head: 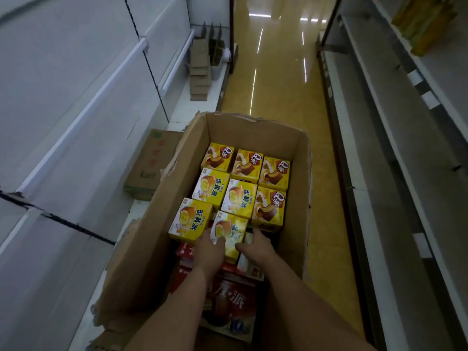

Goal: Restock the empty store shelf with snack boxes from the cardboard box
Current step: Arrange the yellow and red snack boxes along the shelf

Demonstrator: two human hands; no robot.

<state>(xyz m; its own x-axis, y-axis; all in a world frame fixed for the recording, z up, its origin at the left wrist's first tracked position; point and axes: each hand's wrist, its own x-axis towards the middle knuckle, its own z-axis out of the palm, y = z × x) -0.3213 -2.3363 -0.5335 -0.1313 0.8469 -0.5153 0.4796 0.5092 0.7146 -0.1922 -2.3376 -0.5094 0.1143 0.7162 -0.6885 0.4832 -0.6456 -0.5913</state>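
A large open cardboard box [253, 130] stands on the floor in the aisle, holding several yellow snack boxes in rows and red boxes [228, 290] beneath them at the near end. My left hand [209, 249] and my right hand [258, 245] grip the nearest yellow snack box [231, 230] from its left and right sides, fingers curled round its edges. Another yellow box [188, 220] lies just left of it. The empty white shelves [83, 117] run along the left.
A closed cardboard carton [147, 171] sits on the bottom left shelf beside the big box. Folded cardboard pieces [202, 69] are stacked farther down that shelf. Grey shelving [395, 148] lines the right, with yellow goods [425, 24] at top right. A glossy yellow floor [278, 79] stretches ahead.
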